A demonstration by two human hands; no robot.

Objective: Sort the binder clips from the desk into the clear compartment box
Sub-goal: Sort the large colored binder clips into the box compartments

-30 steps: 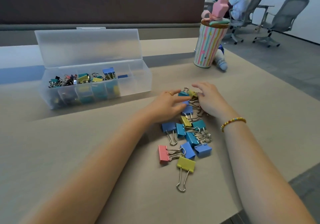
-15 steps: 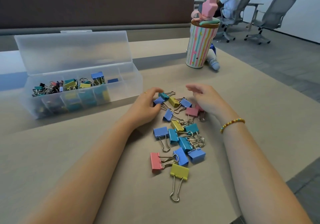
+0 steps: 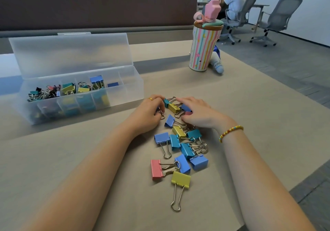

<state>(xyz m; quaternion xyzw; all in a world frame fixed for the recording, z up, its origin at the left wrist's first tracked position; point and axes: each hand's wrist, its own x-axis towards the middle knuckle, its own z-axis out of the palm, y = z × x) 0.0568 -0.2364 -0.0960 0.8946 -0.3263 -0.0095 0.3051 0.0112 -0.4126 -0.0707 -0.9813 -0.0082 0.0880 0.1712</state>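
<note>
Both hands have closed in on the far end of the clip pile since half a second ago. The left hand (image 3: 150,113), then resting at the pile's edge, now has its fingers curled around a blue clip, whose wire handle shows beneath the fingertips. The right hand (image 3: 194,112), then hovering apart from the pile, now lies over its far end with fingers bent onto the clips; whether it actually grips one cannot be told. Judgement: a pick is under way, and no clip has left the tabletop (image 3: 71,168) in this interval.

The loose binder clips (image 3: 180,145) lie in a pile toward the right edge of the tabletop (blue, teal, yellow and pink, several with handles tangled). A yellow clip (image 3: 180,177) sits nearest the front edge, just beside a pink one (image 3: 156,169).

The clear compartment box (image 3: 125,95) stands toward the back left corner, lid (image 3: 71,54) raised. Its left and middle compartments hold clips, apparently smaller ones at the left end. The rightmost compartment appears to hold nothing. Most of the pile is yet to be sorted.
</note>
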